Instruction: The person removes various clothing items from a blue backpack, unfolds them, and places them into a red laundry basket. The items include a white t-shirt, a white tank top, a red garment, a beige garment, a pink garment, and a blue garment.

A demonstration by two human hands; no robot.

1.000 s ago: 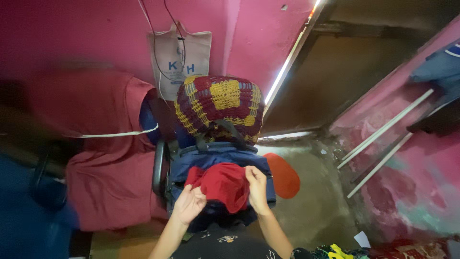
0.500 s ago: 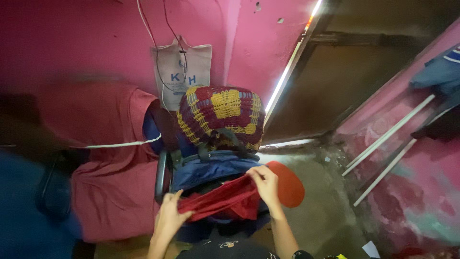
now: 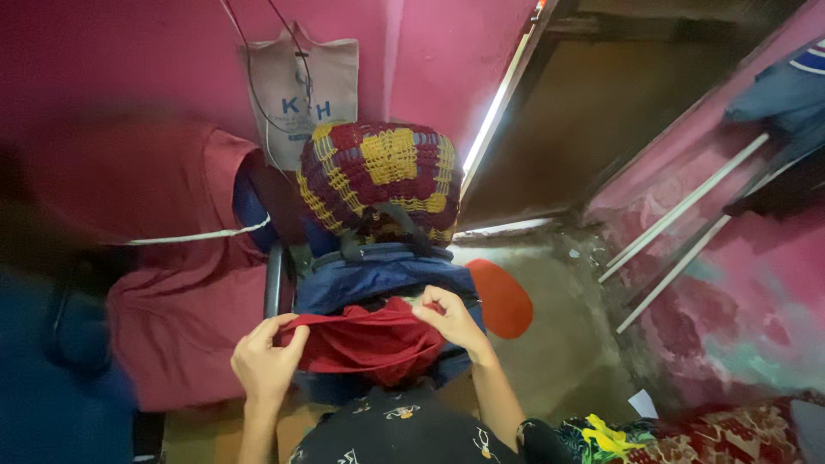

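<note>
Both hands gripped the red cloth (image 3: 371, 337) over the blue bag (image 3: 378, 277); left hand (image 3: 265, 361) pinched one edge, right hand (image 3: 453, 320) the other.

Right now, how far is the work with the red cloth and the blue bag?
Done: the blue bag sits open on the chair. In hand: the left hand and right hand stretch the red cloth flat over the opening. Left: the cloth is not yet inside the bag.

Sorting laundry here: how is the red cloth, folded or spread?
Spread: the left hand and right hand stretch the red cloth between them.
</note>
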